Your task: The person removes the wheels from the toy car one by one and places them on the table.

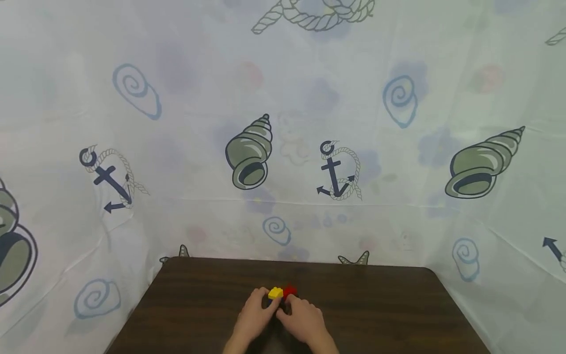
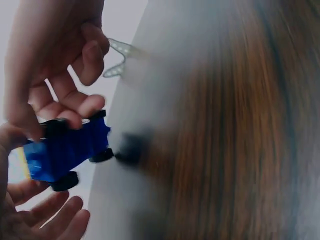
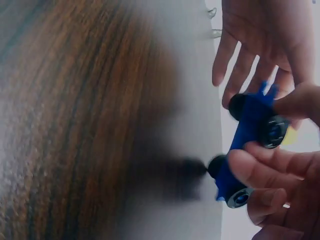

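Observation:
A small toy car of building bricks is held between both hands near the table's middle. Its yellow brick point(image 1: 275, 293) and red brick point(image 1: 289, 291) show on top in the head view. Both wrist views show its blue base point(image 2: 67, 152) from beneath, with black wheels point(image 3: 274, 131). My left hand point(image 1: 253, 317) pinches one end, thumb on the near side and other fingers rather straight. At the other end, my right hand point(image 1: 304, 319) grips the car with thumb and fingertips, its remaining fingers curled. The hands partly cover the car in the head view.
The dark wood-grain table point(image 1: 376, 305) spreads out around the hands. Behind it and at both sides hangs a pale cloth point(image 1: 300, 98) printed with shells, anchors and ropes. The table's far edge meets this cloth.

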Demonstrator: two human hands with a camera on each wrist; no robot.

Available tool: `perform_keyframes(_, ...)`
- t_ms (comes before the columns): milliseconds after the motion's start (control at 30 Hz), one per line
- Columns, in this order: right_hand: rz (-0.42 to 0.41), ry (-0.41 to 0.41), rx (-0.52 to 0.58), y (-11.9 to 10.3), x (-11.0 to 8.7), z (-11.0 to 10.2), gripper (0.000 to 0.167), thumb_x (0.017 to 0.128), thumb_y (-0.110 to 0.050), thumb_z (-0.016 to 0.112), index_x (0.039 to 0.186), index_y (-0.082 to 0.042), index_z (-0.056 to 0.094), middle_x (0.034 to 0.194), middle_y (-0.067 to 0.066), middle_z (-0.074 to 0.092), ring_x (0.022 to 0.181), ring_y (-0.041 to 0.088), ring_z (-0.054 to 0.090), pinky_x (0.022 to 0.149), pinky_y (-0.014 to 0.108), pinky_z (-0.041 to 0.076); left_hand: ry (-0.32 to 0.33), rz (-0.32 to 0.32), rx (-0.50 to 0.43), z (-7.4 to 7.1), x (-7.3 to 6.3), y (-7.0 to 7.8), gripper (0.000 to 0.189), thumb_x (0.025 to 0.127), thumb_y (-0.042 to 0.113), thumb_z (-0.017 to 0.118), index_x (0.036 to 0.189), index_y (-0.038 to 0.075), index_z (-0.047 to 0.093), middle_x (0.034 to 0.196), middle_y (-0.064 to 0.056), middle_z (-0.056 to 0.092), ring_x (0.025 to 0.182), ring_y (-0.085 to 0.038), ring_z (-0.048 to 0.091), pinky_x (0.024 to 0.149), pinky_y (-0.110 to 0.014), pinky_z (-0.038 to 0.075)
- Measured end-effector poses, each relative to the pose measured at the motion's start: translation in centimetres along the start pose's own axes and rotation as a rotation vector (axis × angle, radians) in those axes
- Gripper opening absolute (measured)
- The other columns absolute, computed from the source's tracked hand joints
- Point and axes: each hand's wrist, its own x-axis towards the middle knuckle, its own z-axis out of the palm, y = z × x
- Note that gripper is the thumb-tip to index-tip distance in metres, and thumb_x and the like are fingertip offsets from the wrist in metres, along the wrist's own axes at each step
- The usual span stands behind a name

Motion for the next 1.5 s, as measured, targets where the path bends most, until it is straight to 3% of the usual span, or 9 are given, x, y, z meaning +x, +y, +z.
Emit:
perform_keyframes(100, -0.006, 0.03, 0.087, -0.5, -0.3, -0.8, 0.03, 0.101, -0.05, 0.062, 0.085, -0.025, 0.06, 0.067, -0.009, 0.054, 0.054, 0.014, 0.048, 0.05, 0.033, 0.035, -0.043, 0.042, -0.157, 0.0, -0.3, 0.8, 0.053, 0.107, 0.058, 0.06, 0.124, 0.008, 0.056, 0.128, -0.013, 0.062, 0.106, -0.024, 0.062, 0.081, -0.04, 0.053)
perform_keyframes(300, -0.062, 0.049, 0.415, -1.7, -1.3, -3.4, 0.042, 0.11, -0.047, 0.055, 0.084, -0.015, 0.059, 0.07, -0.004, 0.057, 0.059, 0.012, 0.049, 0.053, 0.029, 0.04, -0.191, 0.101, -0.568, -0.7, -1.1, 2.8, 0.043, 0.116, 0.043, 0.046, 0.135, 0.006, 0.035, 0.137, -0.016, 0.055, 0.124, -0.024, 0.055, 0.097, -0.038, 0.047)
perform_keyframes(467, -0.162, 0.082, 0.511, -3.3, -2.5, -5.1, 0.044, 0.115, -0.04, 0.048, 0.083, -0.01, 0.055, 0.07, -0.006, 0.052, 0.059, 0.005, 0.046, 0.055, 0.025, 0.042, -0.177, 0.204, -0.655, -1.0, -2.2, 4.8, 0.044, 0.118, 0.033, 0.043, 0.152, 0.008, 0.032, 0.149, -0.022, 0.046, 0.118, -0.022, 0.061, 0.088, -0.033, 0.058)
perform_keyframes(633, -0.23, 0.246, 0.418, -5.1, -4.2, -6.3, 0.039, 0.114, -0.03, 0.051, 0.077, -0.016, 0.051, 0.065, -0.011, 0.043, 0.054, 0.0, 0.039, 0.052, 0.021, 0.038, -0.165, 0.232, -0.633, -1.3, -3.4, 7.4, 0.043, 0.12, 0.036, 0.035, 0.15, 0.008, 0.044, 0.129, -0.016, 0.058, 0.099, -0.019, 0.067, 0.079, -0.033, 0.06)
perform_keyframes(833, -0.222, 0.527, 0.082, -6.8, -4.8, -6.8, 0.041, 0.114, -0.039, 0.052, 0.076, -0.026, 0.043, 0.059, -0.018, 0.029, 0.047, -0.001, 0.027, 0.048, 0.021, 0.025, 0.013, 0.229, -0.441, -1.2, -4.6, 9.9, 0.037, 0.119, 0.039, 0.036, 0.134, 0.012, 0.055, 0.109, -0.006, 0.071, 0.087, -0.01, 0.069, 0.074, -0.028, 0.056)
perform_keyframes(967, -0.262, 0.597, -0.022, -7.6, -4.2, -6.6, 0.043, 0.115, -0.038, 0.051, 0.075, -0.026, 0.042, 0.058, -0.018, 0.025, 0.046, -0.002, 0.023, 0.045, 0.02, 0.024, 0.13, 0.165, -0.36, -1.1, -4.7, 10.5, 0.041, 0.118, 0.047, 0.037, 0.131, 0.015, 0.059, 0.088, -0.001, 0.075, 0.068, -0.007, 0.067, 0.065, -0.026, 0.055)
perform_keyframes(1133, -0.358, 0.647, -0.052, -7.8, -3.3, -6.0, 0.042, 0.113, -0.031, 0.057, 0.074, -0.027, 0.043, 0.06, -0.022, 0.024, 0.047, -0.007, 0.02, 0.043, 0.016, 0.022, 0.215, 0.116, -0.327, -1.6, -4.2, 10.1, 0.042, 0.118, 0.047, 0.037, 0.127, 0.015, 0.063, 0.088, 0.0, 0.076, 0.074, -0.01, 0.068, 0.07, -0.03, 0.055)
perform_keyframes(1367, -0.389, 0.567, -0.009, -7.9, -3.3, -6.1, 0.034, 0.111, -0.037, 0.061, 0.081, -0.027, 0.047, 0.061, -0.022, 0.028, 0.047, -0.007, 0.026, 0.045, 0.015, 0.025, 0.122, 0.124, -0.4, -3.0, -4.1, 9.8, 0.05, 0.118, 0.05, 0.032, 0.129, 0.01, 0.06, 0.101, -0.006, 0.069, 0.082, -0.013, 0.064, 0.069, -0.027, 0.053)
perform_keyframes(1500, -0.531, 0.599, -0.008, -7.4, -3.0, -6.7, 0.036, 0.109, -0.031, 0.064, 0.08, -0.024, 0.046, 0.062, -0.021, 0.026, 0.05, -0.011, 0.02, 0.047, 0.01, 0.019, 0.052, 0.16, -0.435, -3.6, -4.3, 10.1, 0.048, 0.119, 0.047, 0.03, 0.123, 0.009, 0.059, 0.096, -0.004, 0.065, 0.083, -0.011, 0.063, 0.073, -0.026, 0.052)
